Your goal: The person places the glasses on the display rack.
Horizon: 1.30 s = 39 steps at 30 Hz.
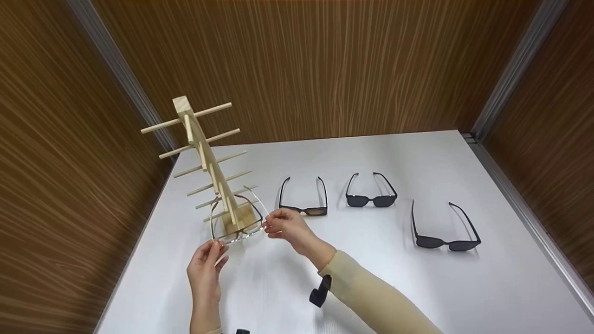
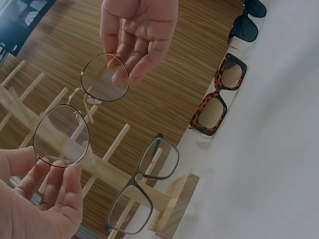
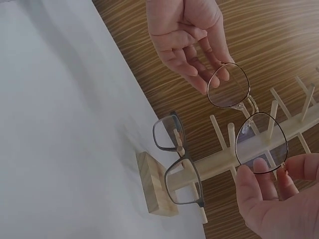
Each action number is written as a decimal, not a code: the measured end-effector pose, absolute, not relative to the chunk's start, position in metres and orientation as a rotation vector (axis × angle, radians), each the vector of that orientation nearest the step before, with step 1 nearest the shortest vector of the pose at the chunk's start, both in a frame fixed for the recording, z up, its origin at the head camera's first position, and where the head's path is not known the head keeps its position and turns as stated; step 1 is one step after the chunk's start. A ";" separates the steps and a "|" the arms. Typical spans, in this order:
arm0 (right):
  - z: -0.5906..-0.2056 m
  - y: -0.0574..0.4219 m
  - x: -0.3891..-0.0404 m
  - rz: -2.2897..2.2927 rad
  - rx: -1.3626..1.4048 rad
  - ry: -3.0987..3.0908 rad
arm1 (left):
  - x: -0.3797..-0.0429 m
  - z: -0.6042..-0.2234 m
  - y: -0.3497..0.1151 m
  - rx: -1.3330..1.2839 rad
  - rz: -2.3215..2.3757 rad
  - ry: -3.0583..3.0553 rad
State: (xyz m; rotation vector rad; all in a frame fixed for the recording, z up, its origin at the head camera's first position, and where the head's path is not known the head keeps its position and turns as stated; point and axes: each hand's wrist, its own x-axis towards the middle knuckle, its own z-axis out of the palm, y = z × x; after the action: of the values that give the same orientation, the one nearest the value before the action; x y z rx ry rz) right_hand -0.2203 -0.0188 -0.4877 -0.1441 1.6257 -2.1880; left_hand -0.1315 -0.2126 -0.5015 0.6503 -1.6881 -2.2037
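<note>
Both hands hold a pair of thin-rimmed round eyeglasses (image 2: 61,135) with clear lenses, one hand at each end of the frame. My left hand (image 1: 206,266) pinches the left end between thumb and fingers. At the opposite end, my right hand (image 1: 292,232) pinches the frame near the hinge. The eyeglasses are in front of a wooden display stand (image 1: 221,185) with pegs on its sides, overlapping its lower part in the head view. Grey-framed glasses (image 3: 183,184) hang low on that stand, just above its block base (image 3: 154,186).
Tortoiseshell sunglasses (image 1: 316,211) lie right of the stand on the white table (image 1: 371,287). Further right are black sunglasses (image 1: 384,201) and another dark pair (image 1: 430,242). Wood-grain panels (image 1: 325,69) enclose the back and sides.
</note>
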 end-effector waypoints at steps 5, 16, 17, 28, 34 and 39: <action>-0.487 -0.026 -0.227 -2.178 -0.076 1.622 | -0.138 -0.504 -0.217 0.637 -2.228 -1.664; -0.479 -0.038 -0.242 -2.149 -0.051 1.651 | -0.153 -0.499 -0.227 0.624 -2.264 -1.606; -0.478 -0.039 -0.244 -2.145 -0.051 1.660 | -0.155 -0.498 -0.228 0.622 -2.263 -1.602; -0.478 -0.048 -0.258 -2.140 0.004 1.650 | -0.172 -0.495 -0.237 0.645 -2.281 -1.602; -0.476 -0.052 -0.265 -2.117 0.031 1.677 | -0.180 -0.494 -0.243 0.639 -2.287 -1.585; -0.477 -0.053 -0.268 -2.093 0.056 1.668 | -0.185 -0.497 -0.246 0.660 -2.247 -1.625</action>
State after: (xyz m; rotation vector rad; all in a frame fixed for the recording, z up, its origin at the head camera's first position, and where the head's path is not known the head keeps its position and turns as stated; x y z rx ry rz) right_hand -0.2677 -0.0529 -0.4770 0.0562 1.6675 -2.0931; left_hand -0.1849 -0.2459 -0.4968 0.6602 -1.6254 -2.2467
